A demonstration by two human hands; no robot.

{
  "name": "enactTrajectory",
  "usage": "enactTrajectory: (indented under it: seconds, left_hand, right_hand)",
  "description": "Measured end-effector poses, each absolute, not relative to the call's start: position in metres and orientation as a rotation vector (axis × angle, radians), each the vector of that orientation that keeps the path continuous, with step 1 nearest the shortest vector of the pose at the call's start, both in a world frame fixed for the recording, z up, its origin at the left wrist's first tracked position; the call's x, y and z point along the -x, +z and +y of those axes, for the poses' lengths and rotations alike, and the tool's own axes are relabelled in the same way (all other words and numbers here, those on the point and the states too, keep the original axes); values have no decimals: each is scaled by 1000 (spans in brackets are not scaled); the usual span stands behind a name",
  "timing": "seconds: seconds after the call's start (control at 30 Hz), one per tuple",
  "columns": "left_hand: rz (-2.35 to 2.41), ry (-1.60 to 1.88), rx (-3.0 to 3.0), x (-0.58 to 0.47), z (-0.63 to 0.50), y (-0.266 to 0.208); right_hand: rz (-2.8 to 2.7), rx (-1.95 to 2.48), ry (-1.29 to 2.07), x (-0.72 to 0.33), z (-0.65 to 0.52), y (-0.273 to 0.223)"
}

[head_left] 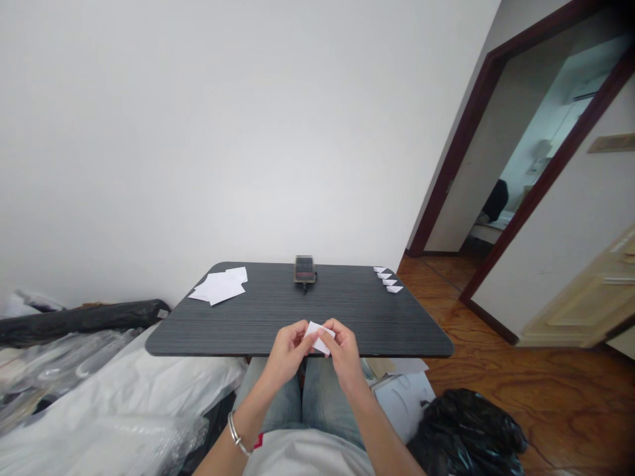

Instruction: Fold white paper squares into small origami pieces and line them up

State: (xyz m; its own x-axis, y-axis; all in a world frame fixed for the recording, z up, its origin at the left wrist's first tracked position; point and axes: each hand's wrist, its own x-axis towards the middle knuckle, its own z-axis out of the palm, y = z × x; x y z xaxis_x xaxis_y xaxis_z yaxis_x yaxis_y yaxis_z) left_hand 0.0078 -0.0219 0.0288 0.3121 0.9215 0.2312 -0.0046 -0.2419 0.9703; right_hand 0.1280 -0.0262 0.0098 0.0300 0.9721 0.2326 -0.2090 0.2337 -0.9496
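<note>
Between both hands is a small piece of white folded paper (321,337), held over the near edge of the dark table. My left hand (290,345) pinches its left side, thumb on top. On the right side, my right hand (342,347) grips the same paper with thumb and fingers. The fingers behind the paper are partly hidden. Loose white paper sheets (219,288) lie overlapping at the table's left. Several small folded white papers (394,289) sit in a row along the right edge.
The black wood-grain table (268,311) stands against a white wall. A small dark device (304,270) with a cable is at its back middle. A black plastic bag (466,430) rests on the floor at right; plastic-wrapped material (99,410) lies at left.
</note>
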Motion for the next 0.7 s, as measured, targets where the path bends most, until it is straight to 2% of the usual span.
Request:
enactTrajectory:
  seconds: [0.7]
  left_hand:
    - [911, 1274, -1462, 0, -18, 32]
  right_hand:
    - [-1277, 941, 1048, -135, -37, 0]
